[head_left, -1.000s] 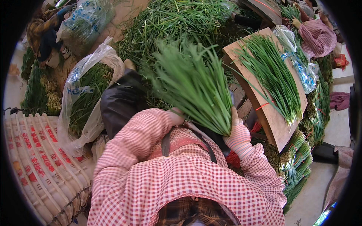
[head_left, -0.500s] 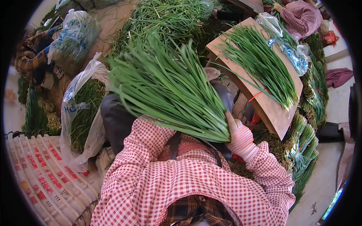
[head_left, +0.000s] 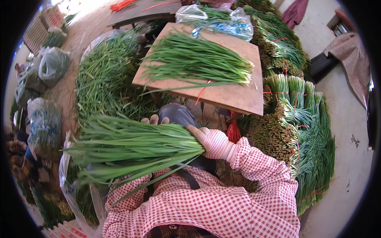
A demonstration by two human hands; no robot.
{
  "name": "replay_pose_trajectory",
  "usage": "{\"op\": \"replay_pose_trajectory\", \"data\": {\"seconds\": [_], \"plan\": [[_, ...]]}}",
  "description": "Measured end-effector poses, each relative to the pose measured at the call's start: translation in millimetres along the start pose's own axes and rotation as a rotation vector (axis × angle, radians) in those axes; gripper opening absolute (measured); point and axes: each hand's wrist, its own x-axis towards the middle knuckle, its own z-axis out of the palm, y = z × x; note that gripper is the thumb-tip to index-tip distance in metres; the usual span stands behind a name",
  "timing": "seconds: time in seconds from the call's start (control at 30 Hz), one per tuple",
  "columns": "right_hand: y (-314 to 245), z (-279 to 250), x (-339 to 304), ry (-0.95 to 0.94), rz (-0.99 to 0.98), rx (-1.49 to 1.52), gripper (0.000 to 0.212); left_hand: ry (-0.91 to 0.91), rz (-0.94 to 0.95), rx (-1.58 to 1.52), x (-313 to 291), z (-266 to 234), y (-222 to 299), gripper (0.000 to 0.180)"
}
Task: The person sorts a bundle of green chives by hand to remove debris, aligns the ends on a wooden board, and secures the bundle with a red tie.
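Observation:
A loose bunch of green chives (head_left: 135, 144) lies across my lap, its leaf tips fanned out to the left. My right hand (head_left: 216, 143), in a striped glove, is closed round the stem end of that bunch. From beneath the leaves my left hand (head_left: 154, 119) supports it. Only its gloved fingertips show, curled up over the far side; the palm is hidden. Beyond my hands, another pile of chives (head_left: 198, 59) rests on a wooden board (head_left: 238, 97), stem ends to the right. A red tie (head_left: 203, 93) hangs over the board's near edge.
Tied bundles of chives (head_left: 305, 131) are stacked at the right, stems facing the board. A heap of loose leaves (head_left: 103, 75) covers the floor ahead left. Clear plastic bags (head_left: 43, 123) stand further left, near a person. Red ties (head_left: 233, 131) hang beneath the board.
The view has swung to the right. The chives in my hands have turned from pointing up and left to lying nearly level. My right hand still grips their stems.

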Motion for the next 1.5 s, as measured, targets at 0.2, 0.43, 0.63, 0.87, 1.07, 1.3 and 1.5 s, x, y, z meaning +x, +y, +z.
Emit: {"op": "replay_pose_trajectory", "data": {"seconds": [0.2, 0.43, 0.63, 0.87, 1.07, 1.3, 1.5], "plan": [[86.8, -78.8, 3.3, 0.182, 0.250, -0.088, 0.090, -0.260, -0.329, -0.247, 165.5, -47.7, -57.3, 0.071], [178.1, -164.6, 40.4, 0.324, 0.327, -0.515, 0.078, 0.113, -0.258, 0.199, 299.5, 10.4, -7.9, 0.069], [209.4, -157.7, 57.2, 0.006, 0.591, -0.596, 0.095, 0.790, 0.003, 0.972, 344.0, -40.6, 173.6, 0.070], [205.2, -187.1, 61.0, -0.112, 0.645, -0.463, 0.078, -0.494, -0.271, 1.964, 376.2, 55.8, -49.1, 0.094], [217.2, -122.3, 58.2, 0.164, 0.591, -0.674, 0.067, -1.010, -0.502, 2.345, 342.0, -1.5, -186.5, 0.133], [226.5, -110.4, 27.7, 0.379, 0.401, -0.453, 0.065, -0.953, -0.412, 2.409, 315.8, -11.4, -196.8, 0.137], [276.9, -73.5, -42.8, 1.239, 0.264, 1.185, 0.072, -0.940, -0.364, 2.502, 307.9, -14.2, -196.6, 0.128]]}}
